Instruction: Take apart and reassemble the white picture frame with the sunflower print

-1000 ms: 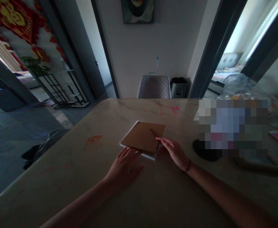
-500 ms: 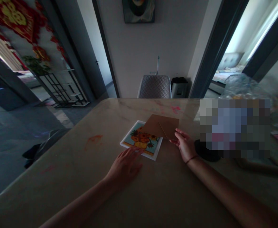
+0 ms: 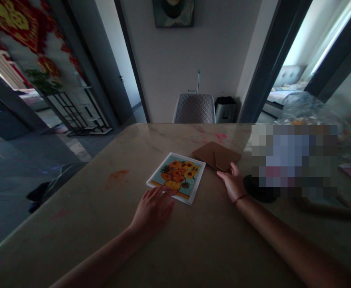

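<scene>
Currently, left hand (image 3: pixel 153 212) open, grasping nothing, fingertips on sunflower picture card (image 3: pixel 175 178), right hand (image 3: pixel 232 186) relaxed, ungripped, just beside kraft envelope (image 3: pixel 216 156), marble tabletop (image 3: pixel 73 224) beneath.

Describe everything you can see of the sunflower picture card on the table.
The sunflower picture card is a thin rectangular sheet with a white border, seemingly card or plastic. It shows orange sunflowers in a yellow vase against a pale blue ground, with green leaves and a yellow-orange band along the bottom. Its surface looks finely textured, though that is hard to tell. It lies flat and face up on the stone-look table, turned at an angle, with the fingertips of the left hand at its near edge.
</scene>
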The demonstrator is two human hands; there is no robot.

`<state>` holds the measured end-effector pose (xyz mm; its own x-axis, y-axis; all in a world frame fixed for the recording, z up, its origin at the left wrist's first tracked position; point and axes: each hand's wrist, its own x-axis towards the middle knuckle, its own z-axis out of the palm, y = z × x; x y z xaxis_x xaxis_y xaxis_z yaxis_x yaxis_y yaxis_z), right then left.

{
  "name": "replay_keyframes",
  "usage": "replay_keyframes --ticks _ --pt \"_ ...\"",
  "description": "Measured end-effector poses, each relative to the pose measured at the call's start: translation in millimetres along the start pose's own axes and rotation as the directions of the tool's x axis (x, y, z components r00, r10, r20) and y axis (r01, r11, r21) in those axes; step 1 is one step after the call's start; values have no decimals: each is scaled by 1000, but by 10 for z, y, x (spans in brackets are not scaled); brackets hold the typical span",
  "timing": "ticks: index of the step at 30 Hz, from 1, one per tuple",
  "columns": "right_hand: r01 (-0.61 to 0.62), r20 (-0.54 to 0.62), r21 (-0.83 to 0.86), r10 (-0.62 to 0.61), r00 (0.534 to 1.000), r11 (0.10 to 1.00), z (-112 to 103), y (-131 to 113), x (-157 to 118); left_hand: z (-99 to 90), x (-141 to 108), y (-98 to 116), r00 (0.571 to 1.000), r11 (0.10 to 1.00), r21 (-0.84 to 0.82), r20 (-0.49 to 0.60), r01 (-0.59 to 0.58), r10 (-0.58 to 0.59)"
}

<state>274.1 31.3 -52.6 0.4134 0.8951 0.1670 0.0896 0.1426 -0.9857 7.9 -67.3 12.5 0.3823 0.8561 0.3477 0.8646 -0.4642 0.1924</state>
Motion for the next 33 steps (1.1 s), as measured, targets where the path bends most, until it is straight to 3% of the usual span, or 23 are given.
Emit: replay_keyframes --ticks 7,14,19,23,29,33 --pt "11 11 -227 -9 1000 974 -35 -164 -61 -9 5 4 1000 1000 10 -5 -7 7" --pt "188 -8 -467 -216 976 864 -53 -180 -109 3 0 1 1000 1000 16 -10 -5 5" --pt "366 43 -562 -416 908 741 2 -198 -221 8 -3 -6 1000 1000 -1 -13 -10 10" --pt "507 141 -540 -521 842 672 38 -284 -307 21 -6 -25 1000 1000 -25 -9 -18 18" --pt "582 374 -415 -453 809 699 98 -388 -435 1 6 4 991 993 -62 81 -100 104" --pt "594 424 -450 -426 799 667 109 -399 -453 -53 7 39 967 978 -62 153 -199 206"
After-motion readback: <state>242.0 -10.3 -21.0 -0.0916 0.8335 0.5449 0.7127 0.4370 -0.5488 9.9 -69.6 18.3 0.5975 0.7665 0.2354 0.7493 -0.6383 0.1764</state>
